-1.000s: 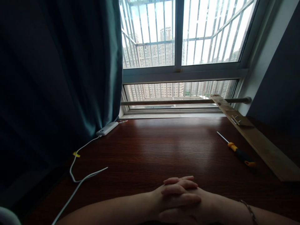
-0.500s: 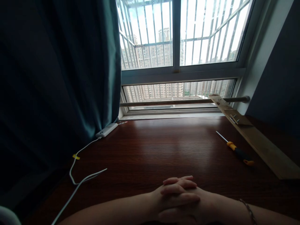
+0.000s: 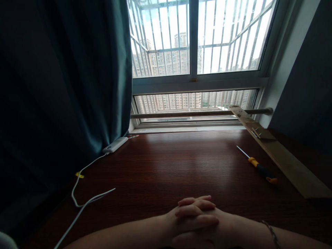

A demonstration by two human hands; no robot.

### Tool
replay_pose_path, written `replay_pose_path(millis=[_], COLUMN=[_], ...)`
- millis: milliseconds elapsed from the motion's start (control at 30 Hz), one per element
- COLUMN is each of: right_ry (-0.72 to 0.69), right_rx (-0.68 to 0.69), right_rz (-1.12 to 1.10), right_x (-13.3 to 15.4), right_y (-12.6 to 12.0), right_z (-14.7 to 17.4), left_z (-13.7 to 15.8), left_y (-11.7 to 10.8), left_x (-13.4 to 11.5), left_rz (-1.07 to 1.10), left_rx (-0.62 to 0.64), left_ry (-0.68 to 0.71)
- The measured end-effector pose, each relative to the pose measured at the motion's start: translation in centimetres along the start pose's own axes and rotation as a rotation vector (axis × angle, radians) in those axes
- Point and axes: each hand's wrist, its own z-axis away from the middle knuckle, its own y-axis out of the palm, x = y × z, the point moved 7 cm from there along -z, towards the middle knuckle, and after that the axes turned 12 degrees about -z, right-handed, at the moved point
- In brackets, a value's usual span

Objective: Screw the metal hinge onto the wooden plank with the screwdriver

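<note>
At the bottom centre of the head view, my left hand (image 3: pixel 173 223) and my right hand (image 3: pixel 225 221) are clasped, their fingers interlaced over each other. Both are closed, and no object shows between them. A braided bracelet (image 3: pixel 271 231) circles my right wrist. To the right on the dark brown wooden surface (image 3: pixel 176 166) lies a screwdriver (image 3: pixel 260 168) with a yellow and black handle, apart from my hands. Beside it a long wooden board (image 3: pixel 287 164) slants up to a rail; a small piece with several nails or screws (image 3: pixel 256 132) sits on it.
A white power strip or adapter (image 3: pixel 115 145) lies by the blue curtain (image 3: pixel 114 86), with a white cable (image 3: pixel 75 216) running toward me. A horizontal rail (image 3: pixel 181 114) crosses before the barred window (image 3: pixel 160 41). Something white and rounded (image 3: pixel 6 241) shows at the lower left corner.
The whole view has shifted slightly, so things sit a little further left in the picture. My hands stay clasped, and the screwdriver and board have not moved on the surface.
</note>
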Motion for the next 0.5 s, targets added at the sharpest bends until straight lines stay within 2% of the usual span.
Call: replay_pose_path(millis=[300, 400, 500], right_ry=[0.005, -0.001, 0.002], right_rx=[-0.021, -0.019, -0.019], right_rz=[0.005, 0.012, 0.003], right_x=[-0.1, -0.1, -0.2], right_y=[0.2, 0.2, 0.2], right_z=[0.1, 0.1, 0.0], left_z=[0.0, 0.5, 0.9], left_y=[1.2, 1.1, 0.6], left_x=[0.1, -0.1, -0.3], left_rz=[0.01, 0.043, 0.088], left_rx=[-0.084, -0.154, -0.139], left_ry=[0.165, 0.301, 0.389])
